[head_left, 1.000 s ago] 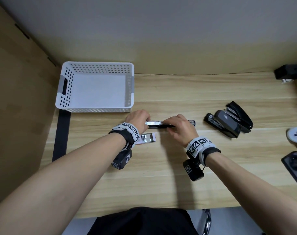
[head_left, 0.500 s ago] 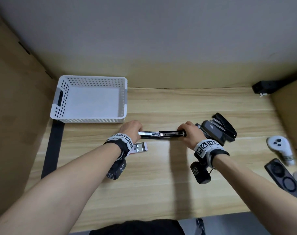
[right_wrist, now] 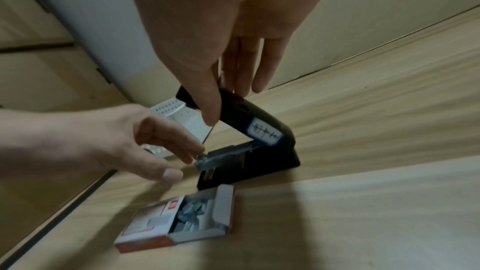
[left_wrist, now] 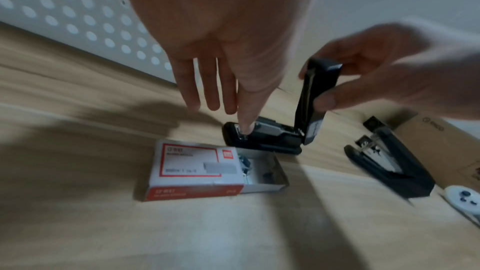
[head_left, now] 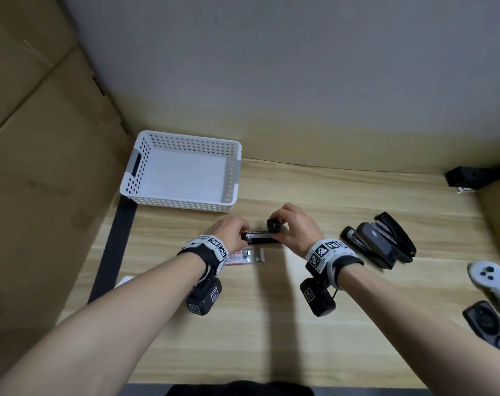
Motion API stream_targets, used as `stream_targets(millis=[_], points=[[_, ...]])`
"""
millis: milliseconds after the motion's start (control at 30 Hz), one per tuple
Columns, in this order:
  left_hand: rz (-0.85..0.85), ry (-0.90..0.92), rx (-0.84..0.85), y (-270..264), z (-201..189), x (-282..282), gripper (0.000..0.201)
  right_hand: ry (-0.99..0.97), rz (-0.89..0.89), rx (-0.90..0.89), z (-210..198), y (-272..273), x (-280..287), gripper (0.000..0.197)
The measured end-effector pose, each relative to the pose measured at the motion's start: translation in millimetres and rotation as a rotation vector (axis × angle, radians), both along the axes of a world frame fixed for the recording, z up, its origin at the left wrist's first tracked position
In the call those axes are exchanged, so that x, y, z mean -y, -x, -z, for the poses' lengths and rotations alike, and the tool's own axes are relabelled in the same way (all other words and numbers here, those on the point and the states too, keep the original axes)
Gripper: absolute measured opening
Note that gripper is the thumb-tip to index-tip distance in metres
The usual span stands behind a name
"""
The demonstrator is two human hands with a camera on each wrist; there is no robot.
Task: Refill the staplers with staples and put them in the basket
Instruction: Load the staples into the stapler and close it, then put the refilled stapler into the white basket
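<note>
A black stapler [head_left: 260,238] lies on the wooden table between my hands. Its base [left_wrist: 267,141] rests flat and its lid [left_wrist: 319,89] stands swung up. My right hand [head_left: 294,227] pinches the lid's free end between thumb and fingers [right_wrist: 213,114]. My left hand [head_left: 234,228] keeps its fingers straight, and its index fingertip [left_wrist: 244,126] presses on the front of the metal staple channel. An open red and white staple box [left_wrist: 197,167] lies just in front of the stapler with staples inside. The white perforated basket [head_left: 180,202] stands behind, to the left.
Two more black staplers [head_left: 380,244] lie open to the right. A white controller [head_left: 488,278] and a dark device [head_left: 488,324] sit at the table's right edge, a black object [head_left: 468,178] at the back right. Cardboard walls [head_left: 43,195] close both sides.
The stapler lay opened out flat, with my right hand at its far end. Now the right hand has swung the lid up and over toward the left hand, which stays on the base.
</note>
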State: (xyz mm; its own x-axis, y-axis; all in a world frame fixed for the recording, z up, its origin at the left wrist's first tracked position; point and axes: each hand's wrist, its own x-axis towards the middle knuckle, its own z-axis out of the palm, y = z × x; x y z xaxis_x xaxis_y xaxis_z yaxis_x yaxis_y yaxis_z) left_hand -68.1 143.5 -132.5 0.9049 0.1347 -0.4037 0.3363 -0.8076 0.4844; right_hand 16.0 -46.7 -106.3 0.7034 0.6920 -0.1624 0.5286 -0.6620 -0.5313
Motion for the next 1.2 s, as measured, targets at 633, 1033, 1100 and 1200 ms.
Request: stream_targets(millis=[633, 1033, 1100, 1200], points=[[-0.174, 0.204, 0.049, 8.3, 15.9, -0.9, 0.031, 0.249, -0.16, 0.064, 49.2, 8.7, -21.4, 0.033], [0.092, 0.029, -0.006, -10.9, 11.9, 44.3, 0.043, 0.157, 0.096, -0.074, 56.4, -3.6, 75.0, 0.051], [0.192, -0.132, -0.017, -17.3, 18.5, 56.5, 0.042, 0.135, 0.104, -0.112, 56.4, -5.8, 89.6, 0.052], [0.241, -0.288, -0.019, -26.1, 21.1, 68.5, 0.034, 0.113, 0.101, -0.157, 56.1, -8.2, 102.3, 0.042]])
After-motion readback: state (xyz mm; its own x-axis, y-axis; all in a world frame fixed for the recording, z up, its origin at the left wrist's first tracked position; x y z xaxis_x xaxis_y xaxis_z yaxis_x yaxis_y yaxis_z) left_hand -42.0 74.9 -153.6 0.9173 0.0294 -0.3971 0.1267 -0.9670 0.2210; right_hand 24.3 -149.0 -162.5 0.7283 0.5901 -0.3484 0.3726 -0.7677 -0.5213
